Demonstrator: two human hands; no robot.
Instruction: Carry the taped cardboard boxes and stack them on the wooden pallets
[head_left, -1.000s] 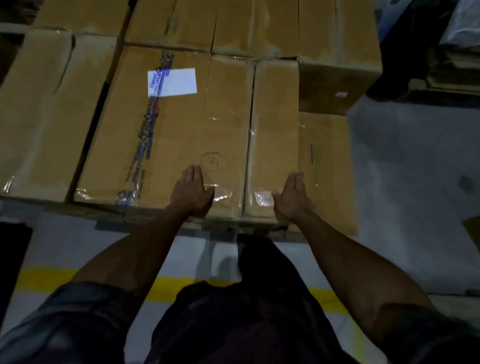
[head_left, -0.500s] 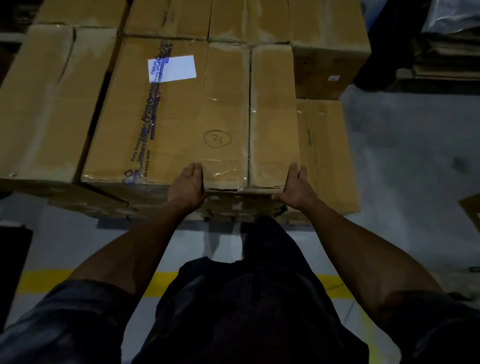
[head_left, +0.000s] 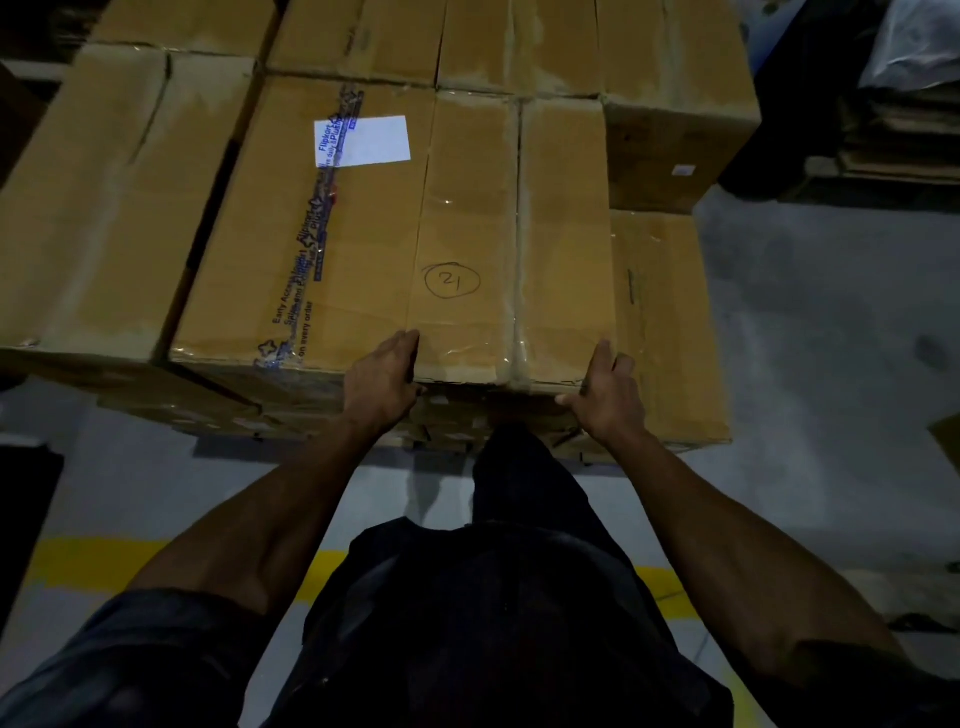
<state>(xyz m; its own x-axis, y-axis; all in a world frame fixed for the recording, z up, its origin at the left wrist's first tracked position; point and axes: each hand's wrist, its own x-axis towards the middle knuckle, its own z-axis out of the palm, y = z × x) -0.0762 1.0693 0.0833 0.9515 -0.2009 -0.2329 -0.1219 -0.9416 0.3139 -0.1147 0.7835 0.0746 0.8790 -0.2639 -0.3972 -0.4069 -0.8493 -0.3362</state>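
Cardboard fills our view: we see the taped box (head_left: 395, 228), marked with a circled 21 and a white label (head_left: 363, 141), lying on top of the stack, neighbours close on its left, right and far sides. Our left hand (head_left: 382, 384) grips its near edge, fingers (head_left: 402, 345) laid together on the top face, thumb on the near face. Our right hand (head_left: 608, 395) holds the near right corner, fingers together along the side. Below, the grey floor (head_left: 805, 364) carries a yellow line (head_left: 93, 561).
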